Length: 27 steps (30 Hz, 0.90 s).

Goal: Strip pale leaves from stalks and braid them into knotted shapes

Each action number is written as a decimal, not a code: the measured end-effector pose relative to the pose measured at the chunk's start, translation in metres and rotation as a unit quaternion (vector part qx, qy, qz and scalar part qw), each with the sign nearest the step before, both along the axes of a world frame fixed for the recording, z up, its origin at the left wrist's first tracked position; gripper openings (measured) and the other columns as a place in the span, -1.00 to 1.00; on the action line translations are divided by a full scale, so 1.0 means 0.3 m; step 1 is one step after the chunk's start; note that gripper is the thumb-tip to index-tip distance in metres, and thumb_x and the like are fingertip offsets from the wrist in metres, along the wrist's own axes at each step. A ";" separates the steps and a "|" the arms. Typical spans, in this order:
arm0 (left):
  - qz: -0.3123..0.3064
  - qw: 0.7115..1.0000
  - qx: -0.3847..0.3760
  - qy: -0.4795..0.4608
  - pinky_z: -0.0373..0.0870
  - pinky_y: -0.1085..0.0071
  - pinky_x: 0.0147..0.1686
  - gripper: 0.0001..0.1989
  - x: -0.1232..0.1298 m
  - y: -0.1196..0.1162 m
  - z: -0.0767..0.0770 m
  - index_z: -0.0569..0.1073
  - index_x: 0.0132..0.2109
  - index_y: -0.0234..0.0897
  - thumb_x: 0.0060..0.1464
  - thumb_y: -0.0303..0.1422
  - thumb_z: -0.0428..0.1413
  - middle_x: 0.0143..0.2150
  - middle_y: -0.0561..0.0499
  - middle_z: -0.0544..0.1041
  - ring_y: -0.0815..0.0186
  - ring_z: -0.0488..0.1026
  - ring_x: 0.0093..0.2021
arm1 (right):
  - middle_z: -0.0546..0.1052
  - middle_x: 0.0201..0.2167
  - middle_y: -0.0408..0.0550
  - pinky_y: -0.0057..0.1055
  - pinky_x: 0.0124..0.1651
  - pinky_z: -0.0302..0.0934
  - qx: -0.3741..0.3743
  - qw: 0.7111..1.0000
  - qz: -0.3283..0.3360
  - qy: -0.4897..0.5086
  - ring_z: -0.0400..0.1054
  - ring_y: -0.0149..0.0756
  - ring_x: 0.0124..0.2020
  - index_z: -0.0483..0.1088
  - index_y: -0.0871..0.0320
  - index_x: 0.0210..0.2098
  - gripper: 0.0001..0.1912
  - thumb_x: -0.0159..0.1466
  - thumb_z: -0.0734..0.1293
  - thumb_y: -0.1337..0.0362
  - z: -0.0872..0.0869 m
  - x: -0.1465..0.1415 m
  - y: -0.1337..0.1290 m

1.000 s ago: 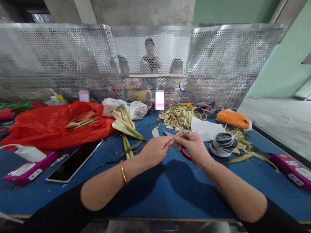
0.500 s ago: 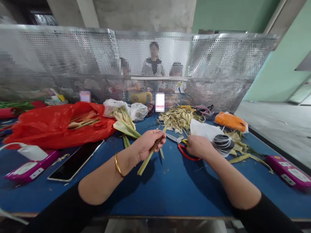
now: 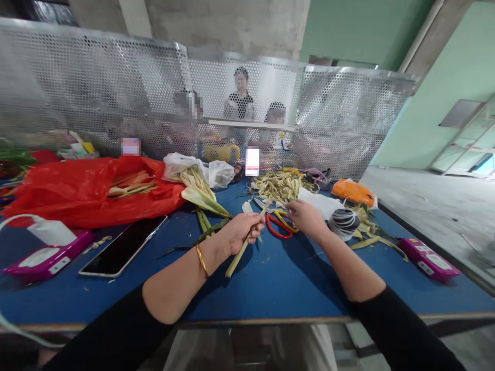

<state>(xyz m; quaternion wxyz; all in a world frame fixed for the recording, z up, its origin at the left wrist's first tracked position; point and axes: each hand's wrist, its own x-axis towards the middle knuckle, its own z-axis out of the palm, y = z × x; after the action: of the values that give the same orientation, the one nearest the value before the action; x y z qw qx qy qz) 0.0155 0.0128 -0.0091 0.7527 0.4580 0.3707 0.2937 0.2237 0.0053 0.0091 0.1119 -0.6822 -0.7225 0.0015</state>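
Observation:
In the head view my left hand [image 3: 247, 232] is closed around a pale yellow-green husk strip [image 3: 240, 257], which slants up and out past the fingers. Scissors [image 3: 279, 225] with one red and one yellow handle loop lie on the blue table to its right. My right hand [image 3: 305, 219] hovers at the yellow loop, fingers loosely bent and pointing left, no thing seen in them; its fingertips are partly hidden. Behind both hands is a heap of dry husk pieces [image 3: 280, 185]. Longer green and cream husks [image 3: 204, 198] lie left of my left hand.
A red plastic bag [image 3: 77, 193] with husk strips fills the left side. A phone [image 3: 126, 247] and a purple power strip [image 3: 50, 255] lie before it. At right are a dark roll wound with pale string [image 3: 343, 224], an orange packet [image 3: 353, 193] and another purple strip [image 3: 427, 257].
My right hand has come off the scissors and moved slightly up; both handle loops now show. The husk strip stays in my left hand. The view has shifted and tilted a little.

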 end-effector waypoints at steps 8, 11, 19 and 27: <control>-0.016 1.000 -0.017 0.001 -0.03 0.63 -0.71 -0.83 0.005 -0.003 -0.024 0.30 -0.41 -0.31 0.16 -0.46 -0.06 -0.61 0.18 0.22 0.57 0.08 -0.71 | 0.49 -0.52 -0.17 -0.45 -0.36 0.19 -0.101 0.983 0.076 0.136 0.35 -0.34 -0.46 0.51 0.16 -0.42 -0.90 0.10 0.36 0.28 0.006 0.155 -0.209; -0.023 1.000 -0.016 0.001 -0.03 0.62 -0.71 -0.84 0.004 -0.009 -0.024 0.30 -0.40 -0.31 0.16 -0.46 -0.06 -0.60 0.18 0.22 0.56 0.09 -0.70 | 0.49 -0.47 -0.13 -0.42 -0.35 0.18 -0.074 0.984 0.054 0.151 0.34 -0.32 -0.44 0.50 0.15 -0.43 -0.88 0.13 0.34 0.25 -0.064 0.172 -0.298; -0.049 0.999 -0.007 0.011 -0.02 0.62 -0.68 -0.88 0.013 -0.036 -0.027 0.31 -0.41 -0.30 0.08 -0.39 0.06 -0.60 0.18 0.23 0.56 0.08 -0.68 | 0.48 -0.35 -0.06 -0.34 -0.24 0.27 0.077 0.981 0.079 0.162 0.39 -0.26 -0.33 0.41 0.11 -0.41 -0.77 0.31 0.22 0.17 -0.108 0.133 -0.432; -0.040 0.999 -0.004 0.027 -0.04 0.62 -0.70 -0.90 0.017 -0.040 -0.028 0.31 -0.41 -0.31 0.07 -0.41 0.03 -0.61 0.18 0.24 0.55 0.09 -0.70 | 0.50 -0.14 0.36 -0.13 -0.22 0.27 0.031 0.945 -0.306 -0.115 0.44 0.18 -0.14 0.41 0.32 -0.07 -0.25 0.22 0.12 -0.27 0.125 0.206 -0.259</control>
<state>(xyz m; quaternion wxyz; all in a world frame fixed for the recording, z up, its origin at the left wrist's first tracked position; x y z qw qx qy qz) 0.0206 0.0008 -0.0174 0.7553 0.4774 0.3736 0.2491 0.2856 -0.0725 0.0465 0.0436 -0.8621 -0.4869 -0.1336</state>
